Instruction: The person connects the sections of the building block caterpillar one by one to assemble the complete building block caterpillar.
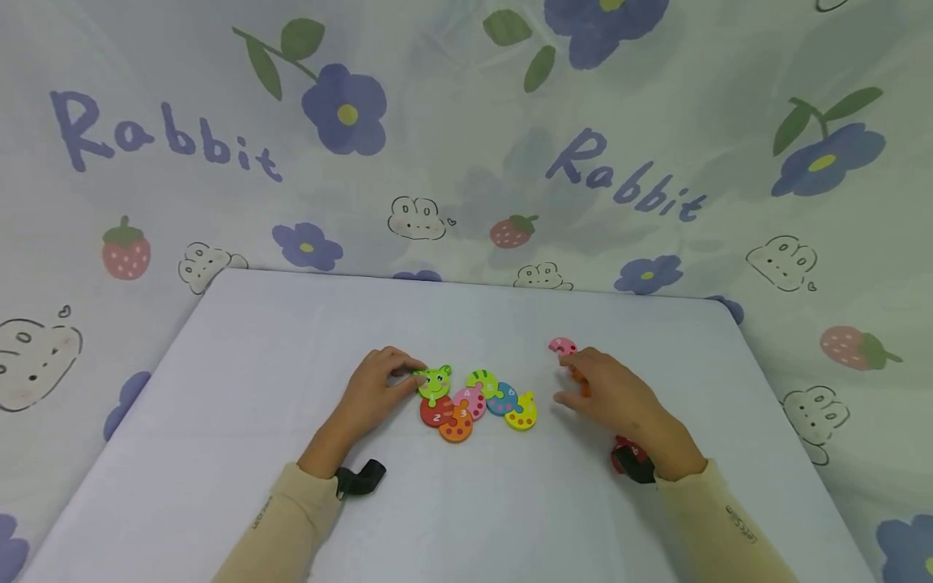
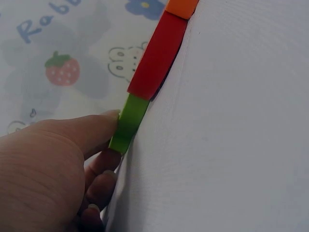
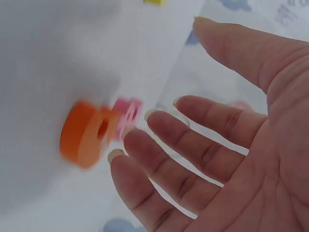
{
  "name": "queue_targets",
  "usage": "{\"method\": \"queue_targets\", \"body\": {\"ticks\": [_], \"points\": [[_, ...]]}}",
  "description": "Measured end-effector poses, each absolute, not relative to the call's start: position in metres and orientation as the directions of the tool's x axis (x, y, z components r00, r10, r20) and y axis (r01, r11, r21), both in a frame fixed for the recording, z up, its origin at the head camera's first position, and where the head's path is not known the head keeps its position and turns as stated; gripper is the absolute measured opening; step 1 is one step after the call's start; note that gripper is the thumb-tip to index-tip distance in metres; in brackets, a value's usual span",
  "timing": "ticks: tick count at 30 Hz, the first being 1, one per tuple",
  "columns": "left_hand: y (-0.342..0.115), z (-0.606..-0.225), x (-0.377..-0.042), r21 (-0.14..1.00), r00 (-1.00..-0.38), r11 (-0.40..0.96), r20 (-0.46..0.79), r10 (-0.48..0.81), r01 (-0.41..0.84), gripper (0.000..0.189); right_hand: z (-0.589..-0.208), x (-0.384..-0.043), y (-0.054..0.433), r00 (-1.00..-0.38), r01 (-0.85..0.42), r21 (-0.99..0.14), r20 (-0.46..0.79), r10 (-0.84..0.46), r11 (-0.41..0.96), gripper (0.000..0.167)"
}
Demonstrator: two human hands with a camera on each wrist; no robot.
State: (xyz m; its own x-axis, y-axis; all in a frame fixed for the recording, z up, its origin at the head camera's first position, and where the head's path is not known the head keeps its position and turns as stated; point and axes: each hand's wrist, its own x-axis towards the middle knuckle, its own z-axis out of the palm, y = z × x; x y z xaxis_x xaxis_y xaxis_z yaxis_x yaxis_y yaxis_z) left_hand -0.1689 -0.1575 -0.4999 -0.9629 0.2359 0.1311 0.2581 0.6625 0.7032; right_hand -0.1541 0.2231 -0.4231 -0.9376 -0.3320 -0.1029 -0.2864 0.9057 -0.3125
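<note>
Several flat puzzle pieces are joined into a numbered caterpillar, from a green smiling head piece (image 1: 435, 384) through red (image 1: 434, 413), orange, pink, green and blue to a yellow piece (image 1: 521, 414). My left hand (image 1: 370, 387) pinches the head piece at its left edge; the left wrist view shows the thumb against the green side (image 2: 130, 121). Beyond the yellow end, my right hand (image 1: 612, 395) hovers with its fingers spread and holds nothing. Near its fingertips are a loose orange piece (image 3: 82, 135) and a pink piece (image 1: 560, 346). The hand partly covers the orange one.
A red piece (image 1: 619, 453) lies beside the right wrist, partly hidden by a black wrist camera (image 1: 636, 466). The table has a white cover (image 1: 466, 518). Behind it hangs a curtain (image 1: 452, 162) printed with flowers, strawberries and rabbits.
</note>
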Motion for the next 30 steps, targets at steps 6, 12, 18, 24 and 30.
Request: {"method": "queue_targets", "body": {"ticks": [6, 12, 18, 24, 30], "points": [[-0.158, -0.5, -0.17, 0.703, -0.961, 0.66, 0.144, 0.235, 0.266, 0.018, -0.425, -0.163, 0.242, -0.943, -0.228, -0.3, -0.169, -0.287, 0.926, 0.069], [-0.157, -0.5, -0.171, 0.703, -0.96, 0.659, 0.127, 0.251, 0.265, 0.019, -0.435, -0.172, 0.252, -0.924, -0.208, -0.297, -0.252, -0.287, 0.932, 0.075], [-0.157, -0.501, -0.172, 0.708, -0.961, 0.655, 0.133, 0.243, 0.264, 0.018, -0.437, -0.188, 0.251, -0.926, -0.241, -0.269, -0.225, -0.304, 0.933, 0.084], [-0.158, -0.501, -0.174, 0.707, -0.959, 0.655, 0.132, 0.249, 0.267, 0.019, -0.435, -0.204, 0.243, -0.912, -0.253, -0.203, -0.277, -0.304, 0.946, 0.081], [-0.159, -0.503, -0.173, 0.702, -0.962, 0.664, 0.119, 0.245, 0.256, 0.02, -0.437, -0.211, 0.244, -0.91, -0.227, -0.233, -0.296, -0.291, 0.946, 0.071]]}}
